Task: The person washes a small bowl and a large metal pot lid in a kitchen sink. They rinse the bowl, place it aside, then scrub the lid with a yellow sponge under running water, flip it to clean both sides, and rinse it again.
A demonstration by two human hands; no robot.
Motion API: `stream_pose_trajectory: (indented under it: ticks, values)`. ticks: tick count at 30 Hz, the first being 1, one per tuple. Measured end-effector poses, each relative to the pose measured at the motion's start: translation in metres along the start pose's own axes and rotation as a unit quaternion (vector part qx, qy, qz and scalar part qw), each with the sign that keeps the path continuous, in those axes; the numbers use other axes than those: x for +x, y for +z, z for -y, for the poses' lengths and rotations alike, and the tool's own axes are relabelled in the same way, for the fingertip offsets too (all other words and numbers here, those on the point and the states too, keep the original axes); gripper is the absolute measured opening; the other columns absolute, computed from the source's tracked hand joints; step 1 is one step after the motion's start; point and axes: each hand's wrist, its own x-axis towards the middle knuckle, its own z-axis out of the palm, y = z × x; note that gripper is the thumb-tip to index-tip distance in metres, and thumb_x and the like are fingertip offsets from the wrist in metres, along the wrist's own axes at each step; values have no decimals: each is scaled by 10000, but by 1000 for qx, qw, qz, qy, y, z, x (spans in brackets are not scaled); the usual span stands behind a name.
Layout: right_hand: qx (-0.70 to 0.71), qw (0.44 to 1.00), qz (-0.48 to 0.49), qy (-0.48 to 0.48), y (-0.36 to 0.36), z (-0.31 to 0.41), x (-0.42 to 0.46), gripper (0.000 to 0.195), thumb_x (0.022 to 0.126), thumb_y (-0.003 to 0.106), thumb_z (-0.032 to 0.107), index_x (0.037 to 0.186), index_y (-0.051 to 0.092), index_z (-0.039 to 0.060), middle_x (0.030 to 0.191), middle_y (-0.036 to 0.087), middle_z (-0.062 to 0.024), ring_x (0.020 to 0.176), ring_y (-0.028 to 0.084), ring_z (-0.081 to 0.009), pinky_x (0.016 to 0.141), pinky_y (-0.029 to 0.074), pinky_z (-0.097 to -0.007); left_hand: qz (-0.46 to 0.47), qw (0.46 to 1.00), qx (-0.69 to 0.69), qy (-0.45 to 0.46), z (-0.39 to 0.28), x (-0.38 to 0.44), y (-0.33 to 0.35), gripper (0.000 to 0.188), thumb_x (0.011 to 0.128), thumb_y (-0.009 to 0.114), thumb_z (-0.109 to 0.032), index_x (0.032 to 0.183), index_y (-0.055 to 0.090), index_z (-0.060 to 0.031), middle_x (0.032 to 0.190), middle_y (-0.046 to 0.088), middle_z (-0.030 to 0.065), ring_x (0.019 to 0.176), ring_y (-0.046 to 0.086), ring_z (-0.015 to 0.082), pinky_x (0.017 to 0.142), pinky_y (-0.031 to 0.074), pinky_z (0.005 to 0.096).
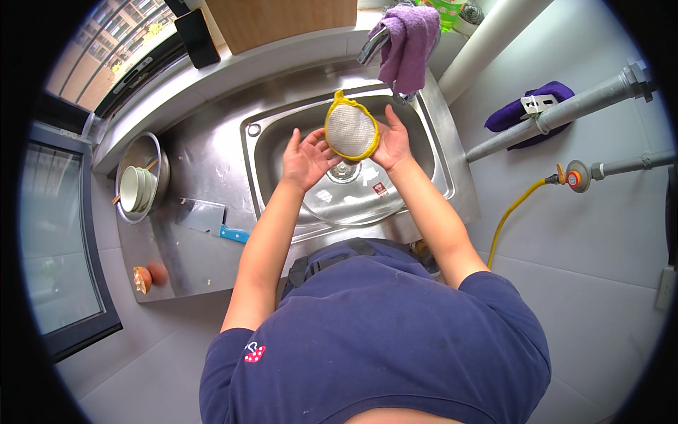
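A scrubbing sponge with a silvery mesh face and yellow edging is held up over the stainless steel sink. My right hand supports it from the right, its thumb raised and its fingers hidden behind. From the left, my left hand meets the edge with its fingertips, palm turned up and thumb apart. Below the hands, a clear round vessel or lid with a red mark lies in the basin; which of these it is, I cannot tell. The drain shows beneath the sponge.
A cleaver with a blue handle lies on the steel counter left of the sink. Beyond it, a metal basin holds stacked bowls and chopsticks. An onion sits near the front-left corner. A purple towel drapes the faucet.
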Motion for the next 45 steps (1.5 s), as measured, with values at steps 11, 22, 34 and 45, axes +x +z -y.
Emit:
stream_pose_trajectory:
  ticks: [11, 22, 34, 45]
  values:
    - [-70, 970, -230, -26, -23, -18, -17, 708, 841, 432, 456, 1251, 345, -114, 1272, 430, -246, 1199, 407, -351, 1038, 257, -459, -67, 997, -28, -29, 7, -26, -23, 734, 870, 330, -552, 1279, 334, 58, 1282, 406, 240, 1179, 416, 368, 998, 306, 496]
    - [-371, 918, -132, -54, 65, -52, 3, 628, 917, 277, 476, 1246, 418, -41, 1164, 543, -149, 1066, 520, -221, 942, 379, -348, 114, 990, -44, -67, -4, -6, 6, 810, 826, 302, -636, 1343, 288, -12, 1376, 310, 168, 1267, 297, 312, 1026, 192, 552]
    - [-325, 913, -184, -163, 69, -40, -18, 649, 923, 253, 440, 1255, 374, -104, 1322, 387, -234, 1273, 330, -290, 1069, 229, -380, 81, 991, -97, -37, 1, -11, 17, 1008, 739, 216, -765, 1341, 242, 44, 1383, 171, 332, 1271, 222, 486, 951, 260, 643]
    - [-110, 928, -339, -104, -12, -8, -58, 773, 879, 282, 488, 1328, 179, -133, 1404, 200, -278, 1321, 207, -358, 1077, 174, -431, -7, 997, -80, -17, -2, -21, -24, 996, 748, 216, -754, 1357, 217, 34, 1400, 176, 300, 1294, 218, 440, 966, 262, 625]
